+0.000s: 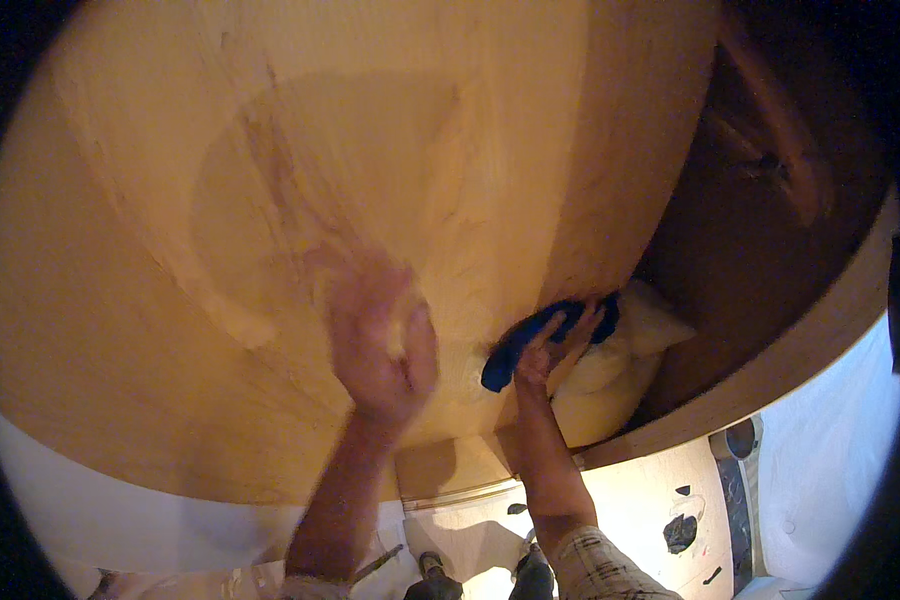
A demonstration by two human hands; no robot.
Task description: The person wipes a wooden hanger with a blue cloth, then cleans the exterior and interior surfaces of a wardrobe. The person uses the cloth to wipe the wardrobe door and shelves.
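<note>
A large smooth wood panel (pixel 435 180) with a glossy grain fills most of the view in front of me. Blurred by motion, my left hand (pixel 382 337) is over its lower middle with fingers curled; nothing can be made out in it. To the right, my right hand (pixel 555 349) presses a dark blue cloth (pixel 506 364) against the wood, near the edge of a dark recess. The cloth bunches under and between the fingers.
A dark recess (pixel 750 247) with a curved wooden rim (pixel 787 375) lies to the right. Below are my shoes, a light board with dark scraps (pixel 679 532), a round container (pixel 741 439) and white sheeting (pixel 825 450).
</note>
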